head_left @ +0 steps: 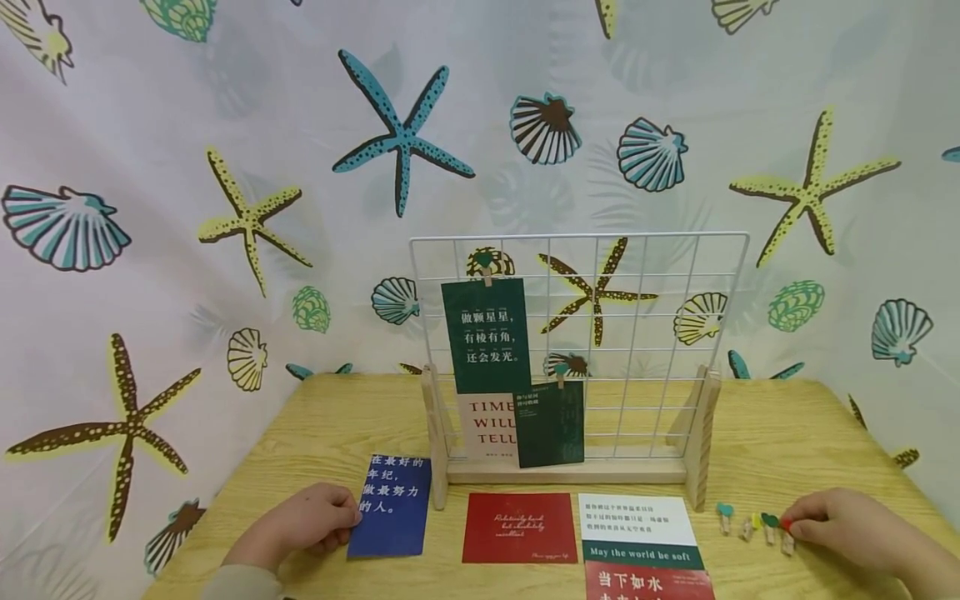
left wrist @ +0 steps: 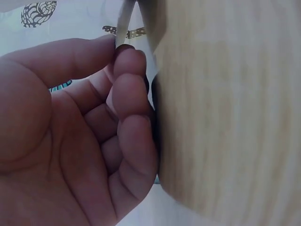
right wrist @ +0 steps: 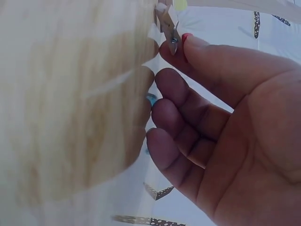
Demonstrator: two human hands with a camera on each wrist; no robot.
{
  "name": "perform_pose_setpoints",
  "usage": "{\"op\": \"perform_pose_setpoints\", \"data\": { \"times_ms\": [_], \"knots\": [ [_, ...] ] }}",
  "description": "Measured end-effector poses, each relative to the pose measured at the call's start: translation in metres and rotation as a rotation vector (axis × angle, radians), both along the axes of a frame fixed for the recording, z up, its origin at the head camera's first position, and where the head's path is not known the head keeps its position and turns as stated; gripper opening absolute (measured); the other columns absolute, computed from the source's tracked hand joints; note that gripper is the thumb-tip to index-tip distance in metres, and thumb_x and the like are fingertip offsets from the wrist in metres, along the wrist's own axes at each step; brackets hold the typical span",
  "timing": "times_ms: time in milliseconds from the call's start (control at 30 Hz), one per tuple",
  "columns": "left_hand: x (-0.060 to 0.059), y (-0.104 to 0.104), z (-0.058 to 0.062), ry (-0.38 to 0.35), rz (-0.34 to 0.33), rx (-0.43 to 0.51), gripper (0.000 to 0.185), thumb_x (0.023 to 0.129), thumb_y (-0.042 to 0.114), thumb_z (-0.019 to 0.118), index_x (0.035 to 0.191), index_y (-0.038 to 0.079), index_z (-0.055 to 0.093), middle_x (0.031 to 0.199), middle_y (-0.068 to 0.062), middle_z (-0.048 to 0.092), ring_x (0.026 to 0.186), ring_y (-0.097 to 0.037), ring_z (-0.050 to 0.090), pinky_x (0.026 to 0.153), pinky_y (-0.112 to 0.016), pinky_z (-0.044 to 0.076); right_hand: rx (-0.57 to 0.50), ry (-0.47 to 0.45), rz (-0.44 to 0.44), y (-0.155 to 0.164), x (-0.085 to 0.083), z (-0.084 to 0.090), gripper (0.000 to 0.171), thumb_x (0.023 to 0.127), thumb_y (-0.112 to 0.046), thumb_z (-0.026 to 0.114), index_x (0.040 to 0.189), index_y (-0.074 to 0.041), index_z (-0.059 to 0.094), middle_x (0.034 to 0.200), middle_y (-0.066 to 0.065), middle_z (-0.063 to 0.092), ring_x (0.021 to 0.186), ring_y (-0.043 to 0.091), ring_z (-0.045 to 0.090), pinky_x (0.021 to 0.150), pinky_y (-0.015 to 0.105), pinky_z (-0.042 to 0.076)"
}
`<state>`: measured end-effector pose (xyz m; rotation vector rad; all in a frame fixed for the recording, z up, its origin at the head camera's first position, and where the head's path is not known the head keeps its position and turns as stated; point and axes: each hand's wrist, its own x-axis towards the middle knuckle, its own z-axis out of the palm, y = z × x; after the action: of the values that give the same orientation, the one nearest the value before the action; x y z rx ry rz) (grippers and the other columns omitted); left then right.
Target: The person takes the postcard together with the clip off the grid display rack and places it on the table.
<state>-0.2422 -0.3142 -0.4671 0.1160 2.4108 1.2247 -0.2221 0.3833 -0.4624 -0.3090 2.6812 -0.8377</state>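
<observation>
My left hand point(head_left: 347, 517) lies at the table's front left, and its thumb and forefinger pinch the left edge of a blue card point(head_left: 392, 505) with white writing. In the left wrist view the left hand point(left wrist: 117, 47) shows that thin card edge point(left wrist: 124, 22) between thumb and forefinger. At the front right, my right hand point(head_left: 792, 527) pinches a small wooden clip with a red heart point(head_left: 786, 537). The right wrist view has the right hand point(right wrist: 176, 44) with thumb and forefinger closed on that clip point(right wrist: 167, 22).
A white wire grid point(head_left: 667, 275) in a wooden stand point(head_left: 701, 442) holds three cards point(head_left: 486, 333) clipped on. A red card point(head_left: 519, 527), a white-and-green card point(head_left: 637, 525) and another red card point(head_left: 648, 583) lie in front. Three more clips point(head_left: 746, 527) sit left of my right hand.
</observation>
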Motion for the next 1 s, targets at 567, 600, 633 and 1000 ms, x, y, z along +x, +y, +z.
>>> {"op": "perform_pose_setpoints", "data": {
  "times_ms": [567, 600, 633, 1000],
  "knots": [
    [0.003, 0.005, 0.004, 0.054, 0.096, -0.074, 0.009, 0.094, 0.009, 0.065, 0.089, 0.003, 0.061, 0.076, -0.009, 0.059, 0.065, -0.021, 0.055, 0.058, -0.032, 0.047, 0.114, 0.056, -0.036, -0.004, -0.003, 0.0, 0.026, 0.097, -0.031, 0.068, 0.113, -0.012, 0.076, 0.111, 0.009, 0.073, 0.108, 0.038, 0.065, 0.089, 0.057, 0.05],
    [0.003, 0.007, 0.004, 0.064, 0.11, -0.08, 0.008, 0.094, 0.009, 0.065, 0.089, 0.003, 0.061, 0.076, -0.009, 0.059, 0.065, -0.021, 0.056, 0.058, -0.032, 0.047, 0.116, 0.061, -0.037, -0.004, -0.003, 0.001, 0.026, 0.097, -0.031, 0.068, 0.112, -0.012, 0.076, 0.112, 0.01, 0.072, 0.109, 0.038, 0.065, 0.09, 0.058, 0.049],
    [0.003, 0.008, 0.005, 0.07, 0.123, -0.083, 0.007, 0.093, 0.008, 0.064, 0.089, 0.003, 0.061, 0.076, -0.009, 0.059, 0.065, -0.021, 0.056, 0.058, -0.033, 0.047, 0.117, 0.063, -0.041, -0.003, -0.004, 0.002, 0.026, 0.097, -0.032, 0.068, 0.113, -0.012, 0.076, 0.112, 0.01, 0.072, 0.109, 0.039, 0.065, 0.09, 0.058, 0.049],
    [0.0, 0.021, 0.017, 0.241, 0.17, -0.203, 0.013, 0.1, 0.019, 0.062, 0.092, 0.009, 0.062, 0.072, -0.007, 0.059, 0.065, -0.022, 0.054, 0.059, -0.035, 0.043, 0.084, 0.083, -0.08, -0.007, 0.0, 0.007, 0.03, 0.1, -0.03, 0.063, 0.117, -0.007, 0.072, 0.115, 0.011, 0.07, 0.106, 0.035, 0.066, 0.086, 0.052, 0.053]
  ]
}}
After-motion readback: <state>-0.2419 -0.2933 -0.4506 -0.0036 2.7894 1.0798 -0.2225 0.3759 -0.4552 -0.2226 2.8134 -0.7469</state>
